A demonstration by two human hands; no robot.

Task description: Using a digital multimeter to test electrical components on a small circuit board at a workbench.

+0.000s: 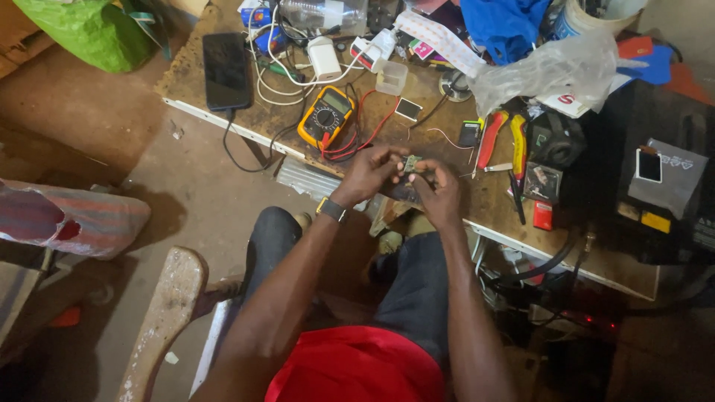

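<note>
It was a small electronics repair workshop: a worn wooden desk (pixel 488 201) carried a yellow multimeter (pixel 325 115), red-handled pliers (pixel 491 138), tangled white cables (pixel 290 71) and a dark phone (pixel 226 71).

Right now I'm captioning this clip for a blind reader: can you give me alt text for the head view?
Seen from above, a seated person's left hand and right hand together hold a small green circuit board at the edge of a cluttered wooden workbench. A yellow multimeter with red and black leads, a black phone and red-handled pliers lie nearby.

Dim room – cluttered workbench (pixel 491 205), dirt floor (pixel 97 112)
</note>
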